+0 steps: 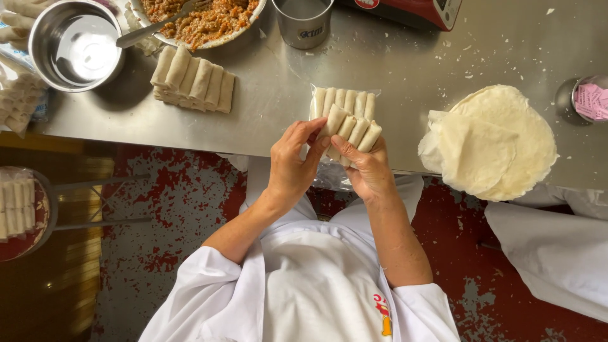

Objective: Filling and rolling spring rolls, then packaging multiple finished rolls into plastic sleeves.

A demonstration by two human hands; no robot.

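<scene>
Stainless steel desk (392, 69) spans the upper view above a red, worn floor. Left hand (292, 166) and right hand (367, 170) are both clamped on a row of four uncooked spring rolls (351, 132), held at the desk's near edge over a clear plastic bag (342, 104) holding a second row. Round wrappers (497, 142) are stacked to the right. Loose spring rolls (193, 79) lie to the left, near an empty steel bowl (75, 44) and a filling bowl (202, 19).

1. Spring rolls (350, 130) – pale cream, as is the wrapper stack (500, 142).
2. Desk (405, 69) – dull grey steel.
3. Filling (202, 18) is speckled orange-brown.
4. Floor (183, 209): red, patchily worn grey.
</scene>
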